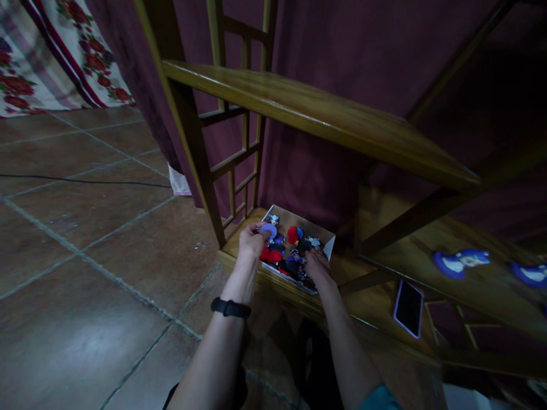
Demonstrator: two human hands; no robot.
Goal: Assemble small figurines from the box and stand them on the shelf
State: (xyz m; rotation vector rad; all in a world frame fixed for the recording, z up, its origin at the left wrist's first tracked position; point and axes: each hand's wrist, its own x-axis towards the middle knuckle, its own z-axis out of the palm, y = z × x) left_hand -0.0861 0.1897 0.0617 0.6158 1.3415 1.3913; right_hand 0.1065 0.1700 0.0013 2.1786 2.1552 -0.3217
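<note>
A shallow white cardboard box (pixel 318 224) sits on the low wooden shelf, with several small figurines in red, blue, black and white inside. At its left side my left hand (pixel 252 241) pinches a small figurine with a round purple base (pixel 269 229), the base facing up toward me. Fingers of my right hand (pixel 317 263) reach down among the figurines on the right side of the box. Their tips are hidden, so I cannot tell whether they grip one. Near the back of the box lies a red and blue figurine (pixel 294 234).
A wooden plank (pixel 316 105) crosses above the box, beside an upright lattice frame (pixel 245 154). To the right, a blue and white figurine (pixel 461 262) is on another shelf, and a phone (pixel 409 308) lies below it. A dark curtain (pixel 307 154) hangs behind; tiled floor (pixel 85 250) spreads left.
</note>
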